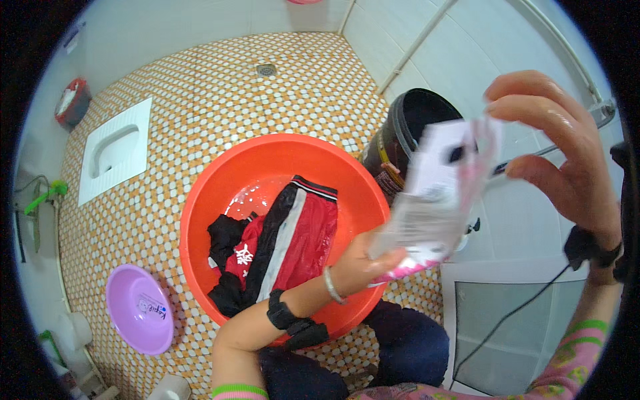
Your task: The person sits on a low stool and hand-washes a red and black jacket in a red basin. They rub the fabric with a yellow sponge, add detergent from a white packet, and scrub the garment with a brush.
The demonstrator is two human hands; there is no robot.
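Observation:
My left hand grips the lower end of a white and pink printed packet, which is blurred and held up at the right of the view. Near the packet's top corner is my right hand, its fingers and thumb curved apart with nothing between them. Below my left arm stands a large orange-red plastic basin. Red and black garments with a white stripe lie in it, beside a little water.
A black bucket stands right of the basin. A purple basin is at lower left on the tiled floor, below a squat toilet. Further up are a red-rimmed bin and a floor drain. A dark cable hangs from my right wrist.

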